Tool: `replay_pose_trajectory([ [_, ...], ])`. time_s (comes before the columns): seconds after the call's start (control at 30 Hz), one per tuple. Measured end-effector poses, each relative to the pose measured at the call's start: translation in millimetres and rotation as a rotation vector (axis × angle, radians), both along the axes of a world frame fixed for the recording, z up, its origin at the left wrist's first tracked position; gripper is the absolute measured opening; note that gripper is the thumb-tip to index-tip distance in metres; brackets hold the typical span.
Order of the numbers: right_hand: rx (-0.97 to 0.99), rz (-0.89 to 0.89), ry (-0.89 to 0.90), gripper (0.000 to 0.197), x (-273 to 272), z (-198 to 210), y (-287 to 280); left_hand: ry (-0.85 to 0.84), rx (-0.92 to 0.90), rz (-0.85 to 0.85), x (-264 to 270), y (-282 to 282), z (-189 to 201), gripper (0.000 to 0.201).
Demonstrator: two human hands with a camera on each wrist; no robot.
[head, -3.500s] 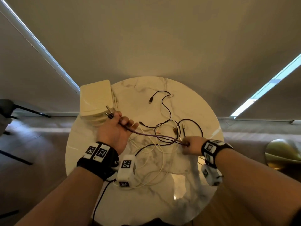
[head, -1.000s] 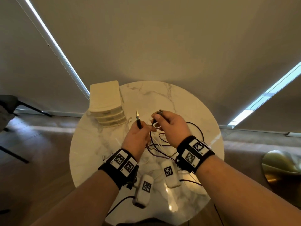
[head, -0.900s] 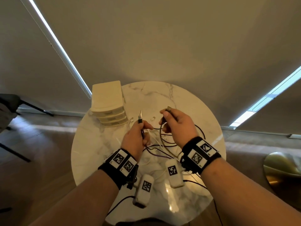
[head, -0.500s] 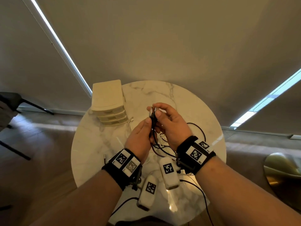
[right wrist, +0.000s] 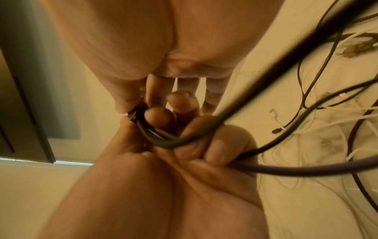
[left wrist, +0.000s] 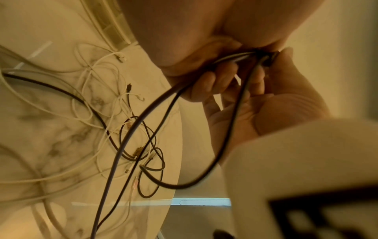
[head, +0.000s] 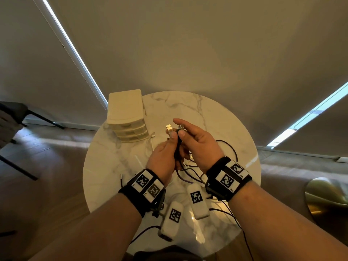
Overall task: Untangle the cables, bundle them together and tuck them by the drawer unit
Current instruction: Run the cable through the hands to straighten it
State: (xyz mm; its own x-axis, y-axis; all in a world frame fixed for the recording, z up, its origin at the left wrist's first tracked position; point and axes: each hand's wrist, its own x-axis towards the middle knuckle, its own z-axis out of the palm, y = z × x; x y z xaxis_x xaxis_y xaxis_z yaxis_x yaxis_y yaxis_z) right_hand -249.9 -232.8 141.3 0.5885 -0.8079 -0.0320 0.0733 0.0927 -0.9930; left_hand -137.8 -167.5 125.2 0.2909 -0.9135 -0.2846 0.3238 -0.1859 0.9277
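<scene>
Dark cables (head: 178,147) held up plugs together, white cables (left wrist: 98,90) tangled beside cream drawer unit (head: 126,113)

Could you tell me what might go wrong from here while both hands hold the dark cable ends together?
1. The dark cable hangs from the left hand and right hand into the loose tangle of thin white cables; lifting may drag them along.
2. Slack near the round marble table's edge could slide off.
</scene>
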Motion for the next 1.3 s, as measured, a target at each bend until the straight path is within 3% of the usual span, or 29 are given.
replay_pose_trajectory([
  [0.13, 0.054, -0.084, 0.018, 0.027, 1.4, 4.8, -2.3, 0.183, 0.026, -0.033, -2.3, -7.3, -0.3, 0.054],
  [0.23, 0.147, -0.046, 0.015, 0.031, -0.4, 3.6, -7.5, 0.181, -0.043, -0.023, 2.0, -16.6, -0.5, 0.037],
  [0.3, 0.139, 0.009, 0.080, 0.034, -5.7, -4.6, -8.0, 0.193, -0.066, 0.058, 10.4, -25.0, 5.7, 0.037],
  [0.37, -0.050, 0.067, 0.261, 0.035, -14.6, -19.3, -7.9, 0.286, -0.066, 0.188, 22.6, -33.1, 13.3, 0.038],
  [0.43, -0.302, 0.162, 0.559, 0.025, -23.7, -35.9, -9.0, 0.358, -0.044, 0.311, 39.6, -38.2, 13.6, 0.041],
  [0.5, -0.384, 0.214, 0.752, 0.014, -31.3, -46.2, -9.4, 0.420, 0.003, 0.376, 56.3, -38.3, 8.0, 0.045],
  [0.53, -0.377, 0.195, 0.780, 0.018, -34.8, -50.5, -9.5, 0.415, 0.034, 0.380, 63.2, -35.8, 4.4, 0.045],
  [0.6, -0.340, 0.142, 0.795, 0.026, -39.2, -53.7, -10.0, 0.260, 0.087, 0.353, 72.2, -26.1, -4.6, 0.035],
  [0.67, -0.372, 0.152, 0.920, 0.041, -40.9, -54.7, -15.8, -0.041, 0.108, 0.274, 76.9, -13.7, -16.4, 0.024],
  [0.77, -0.474, 0.189, 1.060, 0.054, -37.8, -43.1, -24.1, -0.464, 0.138, 0.008, 79.0, 2.0, -28.1, 0.034],
  [0.87, -0.559, 0.253, 0.932, 0.048, -23.2, -21.1, -25.1, -0.767, 0.138, -0.349, 67.3, 3.2, -25.9, 0.021],
  [0.93, -0.544, 0.244, 0.831, 0.041, -17.1, -10.0, -28.3, -0.851, 0.132, -0.411, 58.2, 1.6, -20.3, 0.017],
  [1.0, -0.477, 0.226, 0.760, 0.032, -24.1, -9.0, -38.0, -0.785, 0.174, -0.255, 63.3, -0.1, -23.2, 0.022],
  [1.13, -0.313, 0.132, 0.799, 0.021, -60.4, -31.2, -63.2, -0.206, 0.117, 0.217, 90.1, -2.0, -18.8, 0.026],
  [1.3, -0.271, 0.061, 0.818, 0.026, -53.3, -32.7, -67.8, -0.086, 0.054, 0.319, 86.7, -4.9, -6.8, 0.028],
])
